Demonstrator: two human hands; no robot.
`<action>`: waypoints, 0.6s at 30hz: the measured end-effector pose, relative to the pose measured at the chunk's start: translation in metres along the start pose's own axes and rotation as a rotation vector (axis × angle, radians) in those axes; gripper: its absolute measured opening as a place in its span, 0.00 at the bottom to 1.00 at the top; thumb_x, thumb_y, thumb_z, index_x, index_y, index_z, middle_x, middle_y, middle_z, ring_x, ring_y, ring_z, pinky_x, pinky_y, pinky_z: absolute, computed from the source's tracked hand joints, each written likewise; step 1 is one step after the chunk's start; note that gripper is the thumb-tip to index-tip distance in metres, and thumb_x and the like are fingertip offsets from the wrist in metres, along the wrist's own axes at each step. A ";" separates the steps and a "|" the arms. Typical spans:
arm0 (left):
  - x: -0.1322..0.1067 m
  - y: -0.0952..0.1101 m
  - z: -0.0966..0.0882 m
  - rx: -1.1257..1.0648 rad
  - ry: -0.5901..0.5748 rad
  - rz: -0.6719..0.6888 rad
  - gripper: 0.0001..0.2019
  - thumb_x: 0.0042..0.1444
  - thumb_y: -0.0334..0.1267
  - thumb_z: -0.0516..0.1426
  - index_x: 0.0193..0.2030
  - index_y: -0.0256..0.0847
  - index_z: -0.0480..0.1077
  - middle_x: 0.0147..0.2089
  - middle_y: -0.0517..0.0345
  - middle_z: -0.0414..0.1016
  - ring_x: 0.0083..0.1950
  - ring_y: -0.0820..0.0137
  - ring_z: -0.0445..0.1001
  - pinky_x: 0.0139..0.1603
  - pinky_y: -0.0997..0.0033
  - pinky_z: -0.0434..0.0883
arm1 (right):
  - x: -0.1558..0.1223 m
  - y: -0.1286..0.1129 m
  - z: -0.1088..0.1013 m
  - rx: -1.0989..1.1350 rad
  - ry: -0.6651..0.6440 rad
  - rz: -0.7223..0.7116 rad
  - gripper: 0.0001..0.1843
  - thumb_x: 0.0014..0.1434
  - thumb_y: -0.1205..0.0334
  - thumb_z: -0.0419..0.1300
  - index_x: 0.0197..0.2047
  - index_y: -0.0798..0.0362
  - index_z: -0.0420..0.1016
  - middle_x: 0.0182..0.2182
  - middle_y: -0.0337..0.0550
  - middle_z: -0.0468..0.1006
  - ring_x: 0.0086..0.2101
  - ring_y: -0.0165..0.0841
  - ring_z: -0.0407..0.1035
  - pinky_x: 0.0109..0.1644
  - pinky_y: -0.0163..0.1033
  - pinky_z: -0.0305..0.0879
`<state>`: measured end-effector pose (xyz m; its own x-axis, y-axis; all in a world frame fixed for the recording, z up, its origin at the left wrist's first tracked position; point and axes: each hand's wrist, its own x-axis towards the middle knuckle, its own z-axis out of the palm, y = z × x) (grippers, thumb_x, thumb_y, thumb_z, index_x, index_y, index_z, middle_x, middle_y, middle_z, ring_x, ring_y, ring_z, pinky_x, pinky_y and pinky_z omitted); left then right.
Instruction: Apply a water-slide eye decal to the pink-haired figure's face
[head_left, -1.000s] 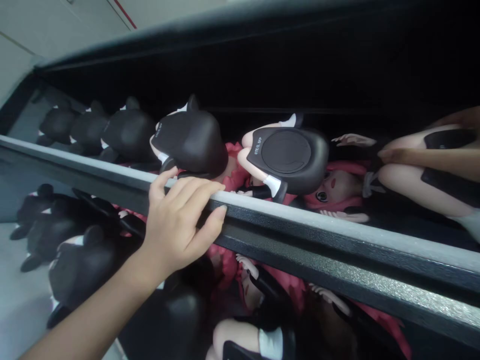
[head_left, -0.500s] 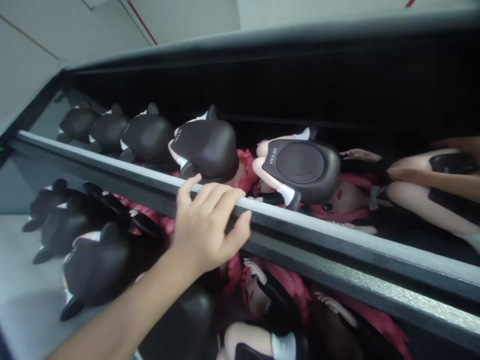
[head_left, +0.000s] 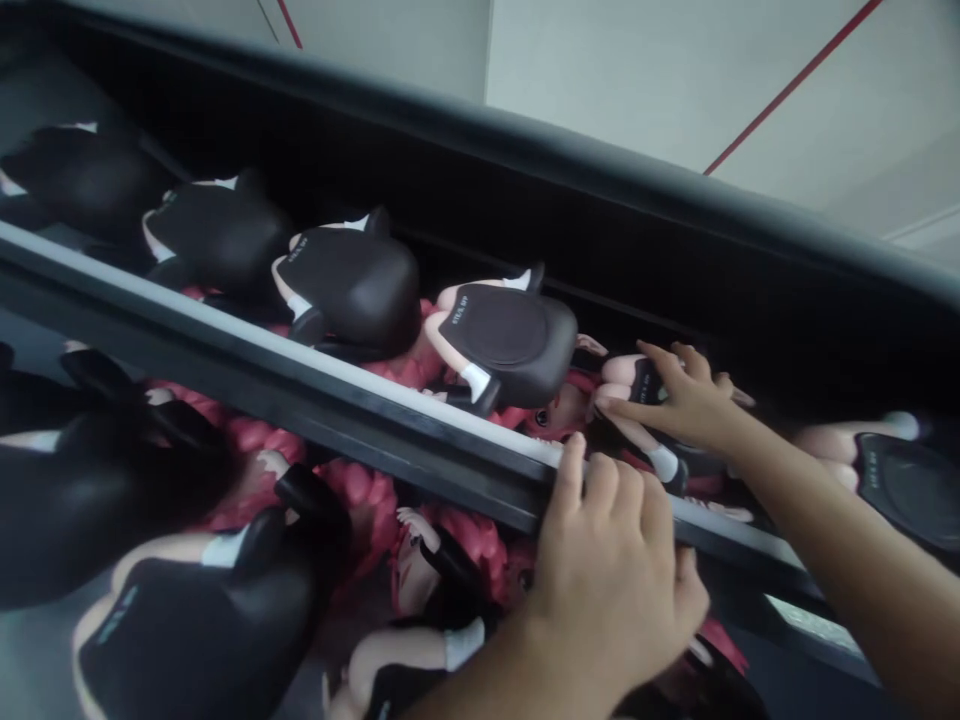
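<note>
My left hand [head_left: 615,560] is closed over the white-topped rail [head_left: 480,430] that runs between two rows, fingers on top and thumb below it. Beyond the rail, my right hand [head_left: 686,400] spreads its thumb and fingers around a figure [head_left: 634,435] lying in the upper row. That figure has pale legs, white socks and a dark base; the hand covers part of it. Just left of it lies a similar figure [head_left: 517,330] with its black base turned up, partly overlapping the pink-haired head beneath.
More figures [head_left: 352,280] lie overlapped along the upper row to the left, and another [head_left: 896,480] at the far right. Below the rail, several figures [head_left: 202,620] fill a lower row. A tall black wall [head_left: 465,190] stands behind; the pale floor [head_left: 600,80] has red lines.
The view has swung to the right. My left hand has shifted right along the rail. The figure under my right hand has come closer to its left neighbour.
</note>
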<state>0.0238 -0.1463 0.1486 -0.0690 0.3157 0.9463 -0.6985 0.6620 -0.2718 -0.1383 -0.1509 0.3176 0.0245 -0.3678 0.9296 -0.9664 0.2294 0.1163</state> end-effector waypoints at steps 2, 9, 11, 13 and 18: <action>-0.001 -0.002 -0.002 0.008 -0.003 -0.005 0.23 0.63 0.46 0.54 0.52 0.27 0.76 0.48 0.43 0.80 0.53 0.54 0.76 0.73 0.48 0.65 | 0.002 -0.004 0.008 -0.045 -0.055 0.053 0.58 0.53 0.33 0.68 0.76 0.45 0.46 0.74 0.58 0.42 0.71 0.63 0.40 0.71 0.75 0.43; -0.002 -0.009 -0.004 0.019 -0.023 0.048 0.24 0.65 0.46 0.52 0.56 0.26 0.75 0.53 0.43 0.79 0.58 0.53 0.73 0.75 0.43 0.63 | -0.003 0.001 0.015 -0.117 0.001 0.026 0.59 0.52 0.36 0.69 0.75 0.48 0.43 0.72 0.58 0.44 0.68 0.60 0.46 0.70 0.70 0.49; -0.003 -0.010 -0.001 0.012 -0.011 0.062 0.24 0.66 0.45 0.51 0.56 0.27 0.75 0.53 0.43 0.79 0.58 0.53 0.72 0.75 0.42 0.62 | -0.004 0.010 0.015 -0.117 0.034 0.003 0.55 0.55 0.36 0.66 0.73 0.51 0.46 0.69 0.58 0.50 0.66 0.56 0.51 0.69 0.66 0.54; -0.004 -0.010 0.001 0.007 -0.010 0.069 0.24 0.66 0.45 0.50 0.56 0.27 0.75 0.52 0.44 0.79 0.57 0.53 0.72 0.75 0.40 0.60 | -0.005 0.021 0.015 -0.109 0.061 -0.017 0.53 0.56 0.35 0.64 0.72 0.54 0.47 0.68 0.59 0.53 0.65 0.54 0.53 0.68 0.63 0.55; -0.003 -0.006 0.003 0.002 0.001 0.057 0.23 0.66 0.46 0.50 0.54 0.29 0.75 0.50 0.46 0.78 0.55 0.55 0.71 0.79 0.39 0.47 | -0.008 0.050 0.020 -0.065 0.114 0.007 0.61 0.44 0.32 0.68 0.71 0.53 0.49 0.65 0.61 0.57 0.60 0.54 0.60 0.63 0.62 0.62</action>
<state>0.0261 -0.1540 0.1477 -0.1080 0.3540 0.9290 -0.6951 0.6411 -0.3251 -0.1923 -0.1549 0.3088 0.0505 -0.2621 0.9637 -0.9480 0.2911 0.1288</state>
